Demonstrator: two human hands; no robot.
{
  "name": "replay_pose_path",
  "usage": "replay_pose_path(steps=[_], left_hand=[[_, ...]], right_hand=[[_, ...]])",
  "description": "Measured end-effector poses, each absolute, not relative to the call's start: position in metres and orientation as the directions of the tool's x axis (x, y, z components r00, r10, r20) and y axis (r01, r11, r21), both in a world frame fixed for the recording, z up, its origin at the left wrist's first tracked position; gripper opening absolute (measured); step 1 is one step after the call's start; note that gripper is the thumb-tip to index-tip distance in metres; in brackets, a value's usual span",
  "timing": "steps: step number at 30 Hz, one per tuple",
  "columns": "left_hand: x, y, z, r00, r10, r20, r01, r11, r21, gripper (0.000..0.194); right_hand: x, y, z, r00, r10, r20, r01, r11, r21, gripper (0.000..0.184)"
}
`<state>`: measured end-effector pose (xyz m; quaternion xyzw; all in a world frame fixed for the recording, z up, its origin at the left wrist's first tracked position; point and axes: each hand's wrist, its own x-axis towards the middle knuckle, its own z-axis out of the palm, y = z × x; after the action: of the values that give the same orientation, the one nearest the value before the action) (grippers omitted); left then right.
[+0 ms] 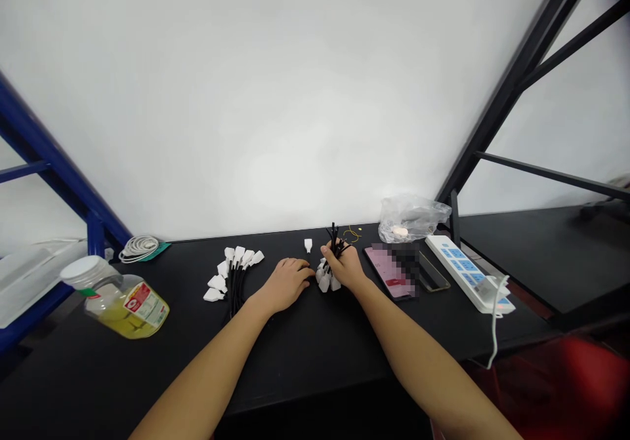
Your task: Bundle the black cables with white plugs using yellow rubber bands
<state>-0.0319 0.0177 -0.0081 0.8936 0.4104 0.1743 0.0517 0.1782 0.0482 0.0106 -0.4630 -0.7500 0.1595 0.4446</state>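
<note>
My right hand (348,267) is closed around a bundle of short black cables with white flat ends (329,280); the white ends point down and the black ends stick up past the thumb. To its left, my left hand (289,284) lies low over the table, fingers stretched out and slightly bent. Just beyond its fingertips is a single white-ended cable (308,244), its dark part hard to see against the black top. Left of my left wrist, a fanned pile of similar white-ended cables (239,260) lies on the table, partly hidden by my forearm.
A plastic jar of yellow liquid (132,305) and a coiled white cable (139,248) are on the left of the black table (305,361). On the right are a pink-screened phone (386,266), a second dark phone (436,273), a clear plastic bag (413,214) and a white power strip (465,271).
</note>
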Motion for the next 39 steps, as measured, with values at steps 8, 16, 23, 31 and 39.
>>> replay_pose_path(steps=[8, 16, 23, 31, 39], left_hand=[[-0.028, 0.018, -0.01, 0.604, 0.748, 0.276, 0.723, -0.66, 0.204, 0.006], [-0.037, 0.019, 0.003, 0.586, 0.754, 0.298, 0.637, -0.655, 0.407, 0.017], [-0.042, 0.026, 0.013, 0.125, 0.93, 0.346, 0.2, -0.365, 0.909, 0.03], [0.003, 0.016, 0.018, -0.115, 0.955, 0.275, -0.432, -0.297, 0.852, 0.032], [0.004, 0.01, 0.005, 0.04, 0.994, 0.101, -0.657, -0.05, 0.752, 0.036]], right_hand=[[0.177, 0.047, 0.011, -0.183, 0.83, 0.526, 0.527, 0.535, -0.66, 0.032], [0.179, 0.049, 0.013, -0.129, 0.84, 0.526, 0.515, 0.51, -0.689, 0.033], [0.18, 0.053, 0.009, -0.021, 0.863, 0.504, 0.425, 0.464, -0.777, 0.034], [0.153, 0.038, 0.007, -0.193, 0.827, 0.527, 0.321, 0.561, -0.763, 0.031], [0.143, 0.031, 0.009, -0.322, 0.791, 0.52, 0.263, 0.602, -0.754, 0.021]])
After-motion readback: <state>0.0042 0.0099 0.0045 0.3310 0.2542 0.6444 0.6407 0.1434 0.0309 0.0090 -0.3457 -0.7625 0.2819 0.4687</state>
